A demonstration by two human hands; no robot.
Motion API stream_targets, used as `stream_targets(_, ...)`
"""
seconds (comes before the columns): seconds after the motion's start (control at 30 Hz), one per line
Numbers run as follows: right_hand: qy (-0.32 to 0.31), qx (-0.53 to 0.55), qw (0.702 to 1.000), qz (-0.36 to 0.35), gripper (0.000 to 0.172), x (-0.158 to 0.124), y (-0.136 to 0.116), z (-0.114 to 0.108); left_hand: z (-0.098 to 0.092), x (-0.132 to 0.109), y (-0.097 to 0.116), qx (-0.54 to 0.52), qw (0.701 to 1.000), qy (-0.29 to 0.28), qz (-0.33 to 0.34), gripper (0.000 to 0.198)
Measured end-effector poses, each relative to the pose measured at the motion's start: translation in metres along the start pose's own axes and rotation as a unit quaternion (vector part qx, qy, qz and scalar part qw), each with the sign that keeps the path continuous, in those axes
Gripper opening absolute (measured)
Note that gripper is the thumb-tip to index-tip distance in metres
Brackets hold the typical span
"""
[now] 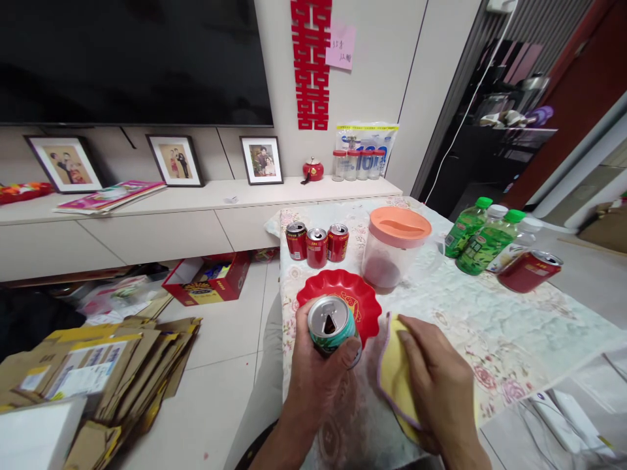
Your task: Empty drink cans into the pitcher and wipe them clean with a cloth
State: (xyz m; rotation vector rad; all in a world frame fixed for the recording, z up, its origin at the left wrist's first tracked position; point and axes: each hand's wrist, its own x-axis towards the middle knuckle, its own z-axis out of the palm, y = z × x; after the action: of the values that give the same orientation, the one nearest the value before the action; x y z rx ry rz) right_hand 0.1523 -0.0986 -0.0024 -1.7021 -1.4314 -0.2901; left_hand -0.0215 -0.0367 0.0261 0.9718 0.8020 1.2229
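My left hand (316, 369) is wrapped round a teal drink can (327, 329), its opened top facing up toward me. The can is in front of a red scalloped plate (365, 300) and hides part of it. At the right, my right hand (435, 378) grips a yellow cloth (394, 372) with a purple edge, over the tabletop. Behind the plate stand three red cans (317, 249) with opened tops. Beside them is a clear plastic pitcher (379, 267) with an orange lid and something dark inside.
Several bottles (490, 241), green and white-capped, stand at the table's right beside a larger red can (529, 271). A flowered tablecloth (529, 346) covers the table. Flattened cardboard (142, 372) and a red box (210, 281) lie on the floor at left. A white cabinet (147, 235) runs behind.
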Motion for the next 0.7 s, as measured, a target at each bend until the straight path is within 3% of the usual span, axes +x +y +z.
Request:
stream_targets(0.17,0.116,0.097,0.987,0.053,0.023,-0.005,-0.030,-0.017,0.004,-0.001,-0.007,-0.023,0.998,-0.053,-0.006,0.072)
stream_targets(0.27,0.066,0.155,0.986,-0.003,0.035,-0.009,-0.047,-0.009,0.009,-0.009,-0.003,0.014,0.997,-0.065,-0.048,0.073)
stream_targets(0.37,0.015,0.154,0.984,-0.091,0.054,-0.012,-0.054,0.009,0.015,-0.020,0.006,0.063,0.993,-0.007,-0.097,0.067)
stream_targets(0.43,0.023,0.137,0.986,-0.092,0.057,-0.014,-0.053,0.018,0.016,-0.025,0.010,0.082,0.991,0.016,-0.104,0.066)
stream_targets(0.57,0.011,0.186,0.982,0.040,0.047,-0.017,-0.050,0.020,0.013,-0.029,0.006,0.045,0.994,-0.045,-0.085,0.068)
stream_targets(0.7,-0.010,0.310,0.927,0.209,0.041,-0.012,-0.049,0.010,0.008,-0.026,-0.006,-0.032,0.985,-0.167,-0.042,0.063)
